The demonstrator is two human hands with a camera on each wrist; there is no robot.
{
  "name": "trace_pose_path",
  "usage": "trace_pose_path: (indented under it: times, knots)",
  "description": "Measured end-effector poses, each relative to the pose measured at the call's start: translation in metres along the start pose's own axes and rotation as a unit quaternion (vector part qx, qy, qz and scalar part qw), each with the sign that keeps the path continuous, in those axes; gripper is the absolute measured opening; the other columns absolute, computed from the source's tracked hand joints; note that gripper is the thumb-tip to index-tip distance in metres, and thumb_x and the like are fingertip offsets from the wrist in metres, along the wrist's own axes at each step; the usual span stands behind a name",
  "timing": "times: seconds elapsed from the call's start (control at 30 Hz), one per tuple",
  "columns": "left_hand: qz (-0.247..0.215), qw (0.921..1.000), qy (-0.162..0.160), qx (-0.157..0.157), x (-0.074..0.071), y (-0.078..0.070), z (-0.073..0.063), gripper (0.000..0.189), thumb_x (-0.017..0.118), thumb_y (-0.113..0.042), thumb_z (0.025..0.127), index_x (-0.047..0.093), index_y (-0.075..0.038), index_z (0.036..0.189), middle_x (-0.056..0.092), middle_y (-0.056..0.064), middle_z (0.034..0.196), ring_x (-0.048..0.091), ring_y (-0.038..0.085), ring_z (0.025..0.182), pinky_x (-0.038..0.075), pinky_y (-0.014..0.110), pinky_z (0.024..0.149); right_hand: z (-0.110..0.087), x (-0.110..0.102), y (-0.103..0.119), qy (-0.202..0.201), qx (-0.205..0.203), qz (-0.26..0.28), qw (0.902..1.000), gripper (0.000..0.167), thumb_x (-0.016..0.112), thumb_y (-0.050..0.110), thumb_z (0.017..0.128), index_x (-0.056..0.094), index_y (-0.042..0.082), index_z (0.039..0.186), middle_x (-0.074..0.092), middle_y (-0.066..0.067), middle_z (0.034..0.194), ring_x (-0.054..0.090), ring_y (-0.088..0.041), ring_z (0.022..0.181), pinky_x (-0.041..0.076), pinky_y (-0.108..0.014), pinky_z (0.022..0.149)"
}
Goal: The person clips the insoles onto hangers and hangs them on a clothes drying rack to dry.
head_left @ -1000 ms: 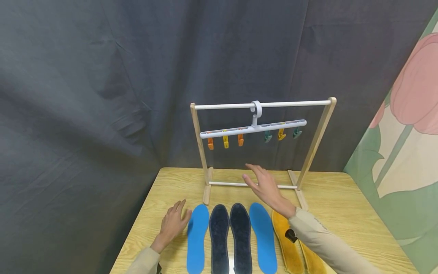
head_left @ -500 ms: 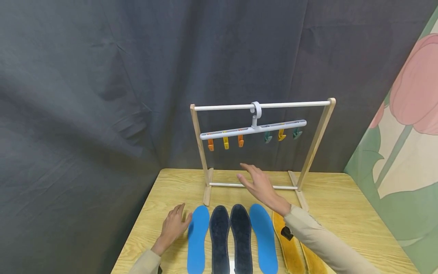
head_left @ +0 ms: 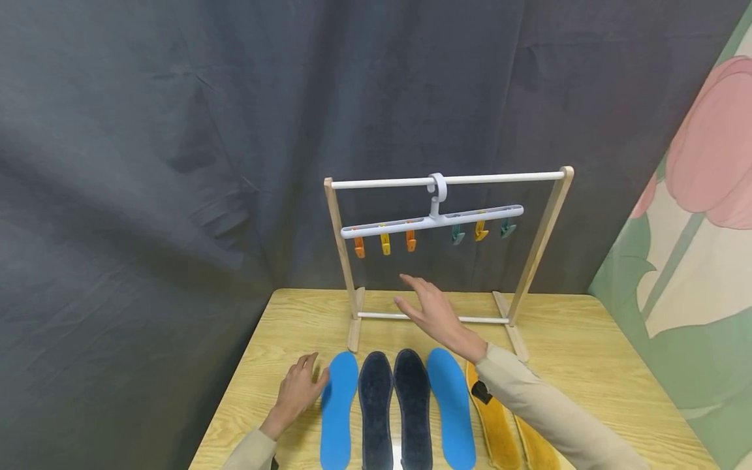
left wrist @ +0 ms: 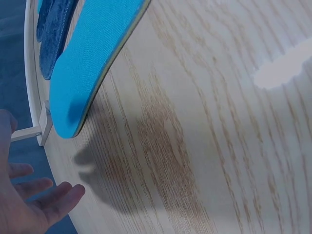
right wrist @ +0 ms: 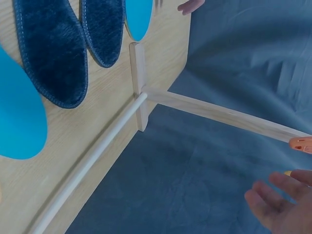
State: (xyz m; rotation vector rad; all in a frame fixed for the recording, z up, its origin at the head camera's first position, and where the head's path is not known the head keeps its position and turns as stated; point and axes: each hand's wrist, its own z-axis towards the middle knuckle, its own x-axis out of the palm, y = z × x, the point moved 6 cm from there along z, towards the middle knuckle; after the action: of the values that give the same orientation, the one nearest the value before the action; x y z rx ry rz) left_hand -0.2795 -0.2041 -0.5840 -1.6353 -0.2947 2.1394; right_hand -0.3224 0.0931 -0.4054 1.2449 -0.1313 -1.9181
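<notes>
My left hand hovers over the table just left of a blue insole, fingers relaxed and holding nothing. In the left wrist view its shadow falls on the wood beside that insole. My right hand is raised in front of the drying rack, thumb and fingers spread and nothing in them. Above it hangs a pale clip hanger with orange, yellow and green clips, such as an orange clip. Two dark navy fuzzy insoles lie between the blue pair, whose other blue insole is right of them.
Two mustard-yellow insoles lie partly under my right forearm. The wooden rack has a right post, a white top rail and a low crossbar. A dark curtain hangs behind the wooden table.
My right hand has drifted left in front of the rack, from below the hanger's right half toward its middle. My left hand and the insoles stay nearly in place.
</notes>
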Motion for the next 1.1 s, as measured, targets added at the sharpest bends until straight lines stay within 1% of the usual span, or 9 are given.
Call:
trace_pose_path:
  times: [0.13,0.4,0.53,0.67,0.8,0.93,1.1]
  knots:
    - [0.003,1.0,0.001,-0.002,0.0,0.0,0.0,0.053,0.062,-0.033,0.097,0.057,0.004,0.133,0.058,0.026,0.122,0.062,0.042,0.101,0.055,0.053,0.07,0.004,0.002,0.005,0.001,-0.003,0.003,1.0,0.055,0.063,0.031,0.099,0.048,0.003,0.144,0.059,-0.017,0.132,0.058,-0.035,0.116,0.048,-0.053,0.094]
    - [0.008,0.9999,0.009,-0.011,-0.002,0.0,0.0,0.053,0.062,-0.034,0.096,0.058,0.004,0.132,0.059,0.025,0.118,0.063,0.039,0.095,0.056,0.05,0.066,0.012,0.004,0.015,-0.005,-0.02,0.009,0.9997,0.049,0.061,0.024,0.101,0.05,0.0,0.142,0.059,-0.018,0.131,0.059,-0.035,0.115,0.049,-0.05,0.093]
    - [0.011,0.9998,0.01,-0.013,-0.001,0.0,-0.001,0.051,0.063,-0.034,0.095,0.06,0.005,0.128,0.059,0.025,0.114,0.065,0.035,0.084,0.055,0.046,0.06,0.015,0.004,0.019,-0.003,-0.026,0.019,0.9995,0.049,0.06,0.024,0.101,0.049,-0.001,0.142,0.059,-0.018,0.132,0.059,-0.035,0.116,0.049,-0.049,0.093]
    - [0.015,0.9998,0.011,-0.01,0.0,-0.001,-0.003,0.049,0.065,-0.034,0.094,0.063,0.006,0.123,0.06,0.024,0.108,0.063,0.028,0.07,0.052,0.038,0.051,0.019,0.004,0.022,-0.001,-0.029,0.023,0.9993,0.049,0.06,0.023,0.101,0.049,-0.001,0.142,0.058,-0.018,0.132,0.059,-0.034,0.116,0.05,-0.05,0.091]
    - [0.017,0.9997,0.016,-0.01,0.003,0.001,-0.004,0.049,0.066,-0.034,0.093,0.064,0.007,0.119,0.061,0.022,0.103,0.06,0.022,0.063,0.049,0.033,0.047,0.023,0.003,0.024,0.0,-0.034,0.028,0.999,0.05,0.059,0.023,0.101,0.048,-0.001,0.143,0.057,-0.02,0.134,0.059,-0.035,0.115,0.05,-0.05,0.09]
    - [0.013,0.9995,0.019,-0.019,0.005,0.004,-0.004,0.049,0.066,-0.035,0.093,0.065,0.007,0.118,0.061,0.022,0.102,0.059,0.022,0.063,0.049,0.034,0.047,0.028,0.003,0.027,0.007,-0.03,0.045,0.9985,0.051,0.059,0.023,0.101,0.047,-0.003,0.143,0.054,-0.021,0.138,0.058,-0.036,0.117,0.05,-0.05,0.091]
    - [0.004,0.9987,0.034,-0.038,0.008,0.006,-0.005,0.047,0.065,-0.034,0.093,0.065,0.007,0.116,0.061,0.02,0.1,0.06,0.024,0.065,0.05,0.038,0.05,0.037,0.007,0.03,0.022,-0.016,0.056,0.9981,0.053,0.059,0.024,0.101,0.045,-0.002,0.145,0.052,-0.02,0.141,0.057,-0.035,0.12,0.049,-0.049,0.094]
